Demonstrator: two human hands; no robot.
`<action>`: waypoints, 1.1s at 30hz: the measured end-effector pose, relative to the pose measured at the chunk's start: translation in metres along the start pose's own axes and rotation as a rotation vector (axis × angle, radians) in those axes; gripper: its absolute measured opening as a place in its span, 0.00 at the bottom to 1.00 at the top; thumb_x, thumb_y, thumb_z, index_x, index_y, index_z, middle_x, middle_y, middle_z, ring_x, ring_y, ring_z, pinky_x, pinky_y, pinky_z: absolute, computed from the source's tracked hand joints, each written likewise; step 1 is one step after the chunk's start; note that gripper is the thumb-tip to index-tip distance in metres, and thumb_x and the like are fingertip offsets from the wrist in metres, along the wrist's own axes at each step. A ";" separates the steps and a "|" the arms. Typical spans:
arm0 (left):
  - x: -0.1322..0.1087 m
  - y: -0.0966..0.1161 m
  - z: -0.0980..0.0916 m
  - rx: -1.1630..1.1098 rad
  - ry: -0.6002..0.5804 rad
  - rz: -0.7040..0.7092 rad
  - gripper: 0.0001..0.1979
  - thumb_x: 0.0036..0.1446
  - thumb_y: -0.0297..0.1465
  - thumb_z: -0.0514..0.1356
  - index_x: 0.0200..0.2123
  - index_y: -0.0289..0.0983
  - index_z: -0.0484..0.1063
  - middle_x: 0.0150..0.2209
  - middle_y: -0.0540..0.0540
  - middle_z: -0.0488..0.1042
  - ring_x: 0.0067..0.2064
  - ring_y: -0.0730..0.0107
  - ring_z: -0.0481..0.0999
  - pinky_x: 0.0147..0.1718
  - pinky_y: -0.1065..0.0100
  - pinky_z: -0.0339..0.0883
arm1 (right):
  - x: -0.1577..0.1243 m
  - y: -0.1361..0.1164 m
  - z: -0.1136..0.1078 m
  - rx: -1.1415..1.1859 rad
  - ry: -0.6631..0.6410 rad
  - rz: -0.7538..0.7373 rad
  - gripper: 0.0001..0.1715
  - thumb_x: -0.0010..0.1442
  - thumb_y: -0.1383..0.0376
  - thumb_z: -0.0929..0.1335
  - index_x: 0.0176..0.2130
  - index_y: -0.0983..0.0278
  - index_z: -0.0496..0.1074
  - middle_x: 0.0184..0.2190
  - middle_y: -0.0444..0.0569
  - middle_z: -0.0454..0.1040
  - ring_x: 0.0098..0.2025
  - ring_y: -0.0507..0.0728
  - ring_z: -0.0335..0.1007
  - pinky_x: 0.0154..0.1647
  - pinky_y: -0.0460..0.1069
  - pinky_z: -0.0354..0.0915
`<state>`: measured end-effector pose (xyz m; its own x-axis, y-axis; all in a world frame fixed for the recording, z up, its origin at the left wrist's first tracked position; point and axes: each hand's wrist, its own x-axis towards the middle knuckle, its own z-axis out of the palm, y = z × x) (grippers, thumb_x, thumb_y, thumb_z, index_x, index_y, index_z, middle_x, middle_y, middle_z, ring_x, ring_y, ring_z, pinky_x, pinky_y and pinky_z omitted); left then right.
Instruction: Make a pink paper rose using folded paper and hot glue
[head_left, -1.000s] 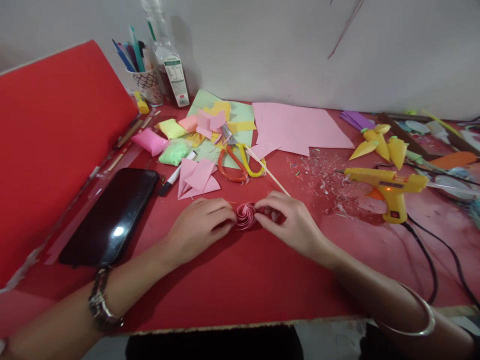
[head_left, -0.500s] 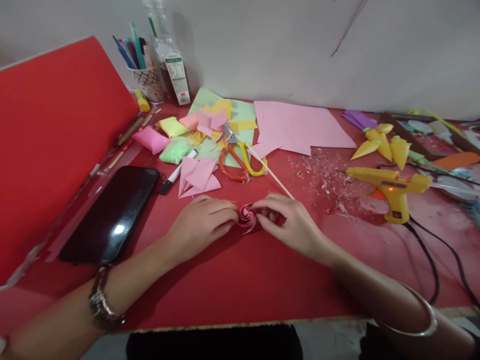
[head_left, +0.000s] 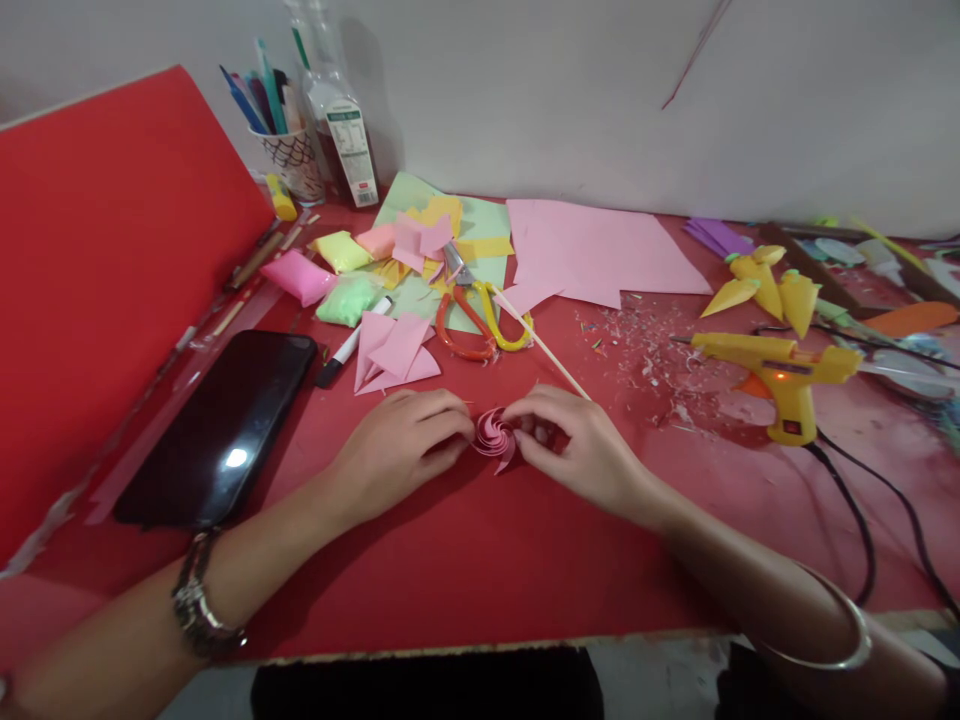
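Note:
A small pink paper spiral with several curled strips is held low over the red table, between my hands. My left hand pinches its left edge with thumb and fingertips. From the other side, my right hand has thumb and index finger closed on the spiral's right edge. A thin wooden stick runs from the scissors to the back of my right hand. Folded pink paper pieces lie just beyond my left hand.
A dark phone and a marker lie at the left. At the right rests a yellow glue gun with its cable. Pink paper, a bottle and a pen cup stand or lie behind.
The pink spiral has turned slightly between my fingers, and its lower loose tip now points more downward. Both hands keep nearly the same place and grip.

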<state>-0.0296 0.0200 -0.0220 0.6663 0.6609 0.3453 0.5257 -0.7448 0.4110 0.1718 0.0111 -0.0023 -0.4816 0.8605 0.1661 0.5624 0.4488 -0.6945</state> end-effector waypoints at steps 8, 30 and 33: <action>-0.002 0.002 -0.003 0.055 0.065 0.011 0.06 0.55 0.26 0.52 0.30 0.36 0.68 0.33 0.49 0.72 0.35 0.71 0.70 0.33 0.69 0.63 | -0.002 0.000 -0.003 0.030 -0.044 -0.081 0.09 0.50 0.74 0.64 0.34 0.66 0.68 0.28 0.44 0.65 0.26 0.46 0.60 0.27 0.42 0.59; 0.000 0.001 -0.003 0.018 0.016 -0.038 0.06 0.54 0.25 0.51 0.30 0.37 0.67 0.33 0.49 0.70 0.35 0.71 0.70 0.34 0.69 0.63 | -0.001 -0.002 -0.005 0.001 -0.079 -0.128 0.07 0.51 0.73 0.63 0.32 0.65 0.66 0.29 0.45 0.66 0.28 0.47 0.61 0.27 0.43 0.60; 0.001 0.002 -0.002 -0.016 -0.007 -0.055 0.05 0.54 0.25 0.52 0.30 0.37 0.67 0.34 0.48 0.70 0.35 0.71 0.69 0.34 0.69 0.63 | -0.001 -0.002 -0.005 -0.015 -0.056 -0.123 0.04 0.51 0.72 0.64 0.31 0.66 0.66 0.28 0.45 0.66 0.27 0.47 0.61 0.28 0.43 0.59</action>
<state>-0.0295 0.0194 -0.0195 0.6404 0.6998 0.3164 0.5530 -0.7060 0.4424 0.1746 0.0106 0.0025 -0.5838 0.7844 0.2094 0.5067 0.5536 -0.6609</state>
